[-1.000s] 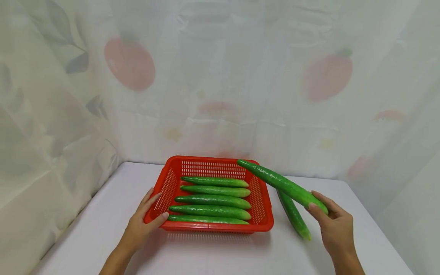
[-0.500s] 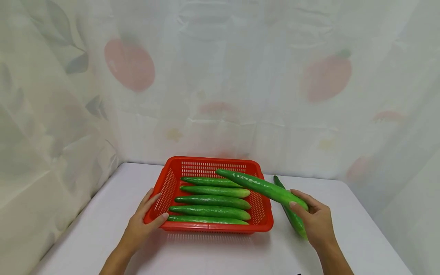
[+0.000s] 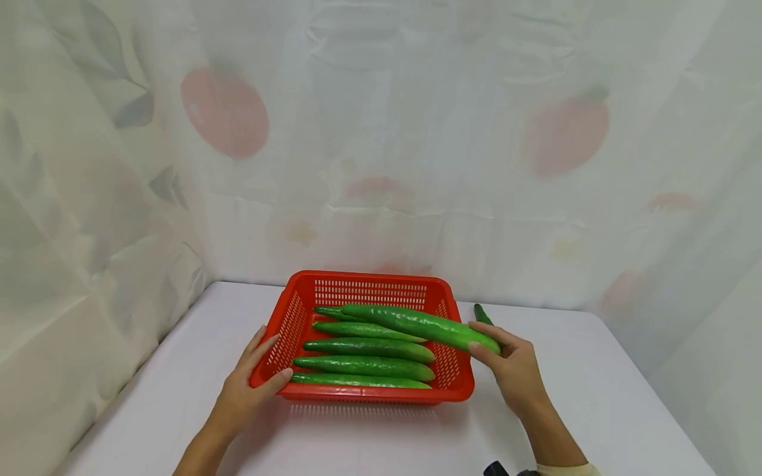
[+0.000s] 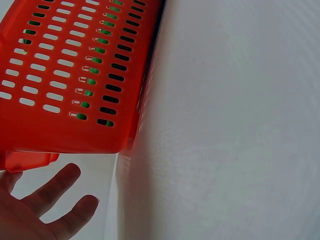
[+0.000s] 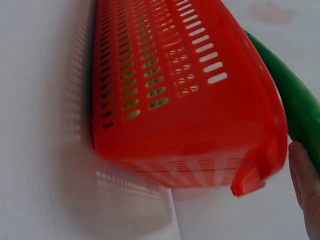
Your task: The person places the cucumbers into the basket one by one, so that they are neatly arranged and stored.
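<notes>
A red plastic basket [image 3: 381,395] with slotted walls holds several green cucumbers [image 3: 369,347] laid side by side. My right hand [image 3: 514,370] grips the pale end of another cucumber [image 3: 417,322], thumb on the near side. This one slants over the basket's right rim, its dark tip above the rearmost cucumber. In the right wrist view the held cucumber [image 5: 295,97] shows beyond the red rim. At the basket's front left corner rests my left hand [image 3: 241,390], thumb on the rim. Its fingers [image 4: 57,187] look spread and fairly straight in the left wrist view.
One more cucumber [image 3: 483,315] lies on the white table [image 3: 297,449] right of the basket, mostly hidden behind my right hand. A pale printed curtain [image 3: 381,145] hangs behind the table and along its sides. A black object [image 3: 495,469] shows beside my right sleeve.
My right hand has carried its cucumber leftward from beside the basket, and the tip has come down over the rear cucumbers. The left hand and basket have stayed put.
</notes>
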`<move>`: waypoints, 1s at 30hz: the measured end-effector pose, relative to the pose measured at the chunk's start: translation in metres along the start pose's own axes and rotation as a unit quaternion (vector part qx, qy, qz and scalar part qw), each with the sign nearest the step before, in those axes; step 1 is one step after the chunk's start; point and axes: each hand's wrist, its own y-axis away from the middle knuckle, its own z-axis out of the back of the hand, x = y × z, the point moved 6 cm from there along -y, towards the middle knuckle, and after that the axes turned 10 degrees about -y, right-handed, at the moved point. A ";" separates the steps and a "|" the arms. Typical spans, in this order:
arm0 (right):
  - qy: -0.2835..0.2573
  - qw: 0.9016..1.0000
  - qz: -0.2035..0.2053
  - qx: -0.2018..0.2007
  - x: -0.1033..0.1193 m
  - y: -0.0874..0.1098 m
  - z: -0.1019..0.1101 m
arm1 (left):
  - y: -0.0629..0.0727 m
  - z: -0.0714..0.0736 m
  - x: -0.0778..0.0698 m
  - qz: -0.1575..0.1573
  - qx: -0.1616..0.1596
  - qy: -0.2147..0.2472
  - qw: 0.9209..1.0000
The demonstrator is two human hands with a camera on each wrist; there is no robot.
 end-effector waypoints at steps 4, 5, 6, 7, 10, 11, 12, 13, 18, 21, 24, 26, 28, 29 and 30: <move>0.002 1.000 0.001 0.016 -0.005 -0.005 -0.008 | 0.000 -0.001 0.000 0.001 0.001 0.001 1.000; 0.001 1.000 0.000 0.019 -0.006 -0.007 -0.010 | 0.000 -0.001 0.001 0.002 0.001 -0.002 1.000; 0.001 1.000 -0.001 0.022 -0.007 -0.008 -0.012 | 0.000 -0.001 0.001 0.001 0.001 -0.002 1.000; 0.000 1.000 -0.003 0.025 -0.008 -0.009 -0.014 | 0.000 -0.001 0.001 0.000 0.001 -0.001 1.000; -0.004 0.999 -0.010 0.034 -0.011 -0.012 -0.020 | -0.001 -0.001 0.002 -0.004 -0.002 0.001 1.000; -0.012 0.999 -0.013 0.039 -0.011 -0.014 -0.023 | -0.001 -0.002 0.002 -0.004 -0.003 0.001 1.000; -0.016 0.999 -0.014 0.043 -0.011 -0.015 -0.025 | -0.001 -0.002 0.002 -0.005 -0.003 0.001 1.000; -0.020 0.999 -0.016 0.047 -0.012 -0.016 -0.027 | -0.001 -0.002 0.002 -0.005 -0.004 0.002 1.000; -0.013 0.998 -0.030 0.059 -0.013 -0.022 -0.038 | 0.000 -0.003 0.002 -0.006 -0.005 0.019 1.000; 0.010 0.997 -0.037 0.064 -0.014 -0.026 -0.045 | 0.000 -0.003 0.002 -0.007 -0.004 0.025 1.000; 0.028 0.997 -0.045 0.065 -0.017 -0.032 -0.052 | 0.000 -0.003 0.003 -0.007 -0.004 0.023 1.000; 0.035 0.996 -0.050 0.068 -0.019 -0.035 -0.056 | 0.001 -0.002 0.003 -0.007 -0.006 0.021 1.000; 0.037 0.995 -0.053 0.072 -0.021 -0.038 -0.060 | 0.001 -0.002 0.003 -0.008 -0.006 0.021 1.000; 0.040 0.995 -0.055 0.073 -0.022 -0.039 -0.062 | 0.001 -0.001 0.003 -0.008 -0.006 0.020 1.000; 0.042 0.995 -0.055 0.075 -0.023 -0.041 -0.064 | 0.001 -0.001 0.003 -0.008 -0.005 0.020 1.000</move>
